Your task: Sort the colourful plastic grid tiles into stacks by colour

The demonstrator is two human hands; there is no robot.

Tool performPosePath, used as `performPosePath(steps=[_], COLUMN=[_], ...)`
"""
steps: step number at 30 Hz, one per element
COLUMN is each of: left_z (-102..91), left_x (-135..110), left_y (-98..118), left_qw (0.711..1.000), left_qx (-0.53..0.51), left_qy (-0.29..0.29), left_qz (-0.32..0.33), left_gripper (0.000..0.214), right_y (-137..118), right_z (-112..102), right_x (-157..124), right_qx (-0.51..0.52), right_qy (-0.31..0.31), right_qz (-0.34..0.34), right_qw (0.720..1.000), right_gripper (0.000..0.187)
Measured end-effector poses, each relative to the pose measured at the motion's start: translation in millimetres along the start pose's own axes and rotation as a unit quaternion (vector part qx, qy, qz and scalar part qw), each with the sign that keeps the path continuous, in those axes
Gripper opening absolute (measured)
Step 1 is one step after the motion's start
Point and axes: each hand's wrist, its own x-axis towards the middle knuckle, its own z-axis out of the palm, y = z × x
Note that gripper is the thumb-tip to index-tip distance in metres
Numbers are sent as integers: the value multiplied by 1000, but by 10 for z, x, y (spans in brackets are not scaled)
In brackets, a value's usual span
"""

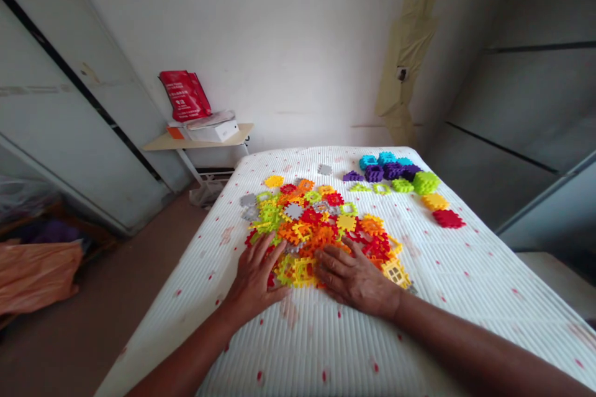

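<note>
A loose heap of flat plastic interlocking tiles (321,223) in orange, red, yellow, green and grey lies in the middle of a white bed (447,285). My left hand (255,278) rests flat on the heap's near left edge, fingers spread over green and red tiles. My right hand (356,279) lies flat on the near right edge, fingers spread over orange and yellow tiles. Neither hand grips a tile.
Sorted stacks sit at the far right of the bed: blue and purple tiles (386,167), a green stack (424,182), a yellow one (434,201), a red one (447,218). A small shelf (200,139) with a red bag and white box stands by the wall.
</note>
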Motion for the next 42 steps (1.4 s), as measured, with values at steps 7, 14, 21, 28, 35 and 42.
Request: performPosePath(steps=[7, 14, 21, 28, 35, 42], left_z=[8, -150, -41, 166, 220, 143], left_x=[282, 170, 281, 630, 806, 856], left_y=[56, -166, -698, -642, -602, -616], left_qw=[998, 979, 872, 877, 876, 848], left_qx=[-3, -67, -253, -248, -250, -319], left_qy=[55, 188, 287, 229, 228, 244], left_qz=[21, -40, -306, -342, -342, -346], left_gripper=[69, 61, 56, 56, 53, 47], right_y=[45, 129, 512, 342, 216, 50], right_z=[50, -289, -142, 105, 201, 216], right_x=[263, -171, -1069, -685, -144, 198], right_qx=[-10, 14, -14, 1, 30, 50], right_qy=[-14, -20, -10, -60, -70, -99], right_qz=[38, 81, 287, 287, 323, 348], right_qw=[999, 996, 958, 956, 943, 931], right_gripper=[32, 59, 77, 79, 81, 84])
